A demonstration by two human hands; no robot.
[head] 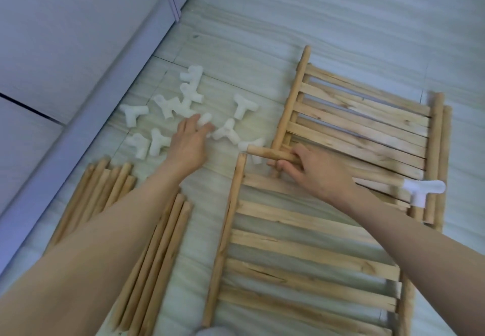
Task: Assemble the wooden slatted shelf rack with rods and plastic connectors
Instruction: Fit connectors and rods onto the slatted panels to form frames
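Note:
Several white plastic connectors (162, 115) lie scattered on the floor at the centre left. My left hand (190, 138) reaches into them, its fingertips on one connector (204, 120). My right hand (315, 170) grips a wooden rod (273, 154) that lies across the near shelf; the rod's far end carries a white connector (422, 191). A slatted wooden shelf panel (301, 262) lies in front of me. A second slatted panel (367, 120) lies behind it, to the right.
Loose wooden rods lie in two bundles at the left (105, 186) and lower middle (162, 257). A grey sofa (65, 47) runs along the left side. Pale wood-grain floor (341, 20) stretches beyond the panels.

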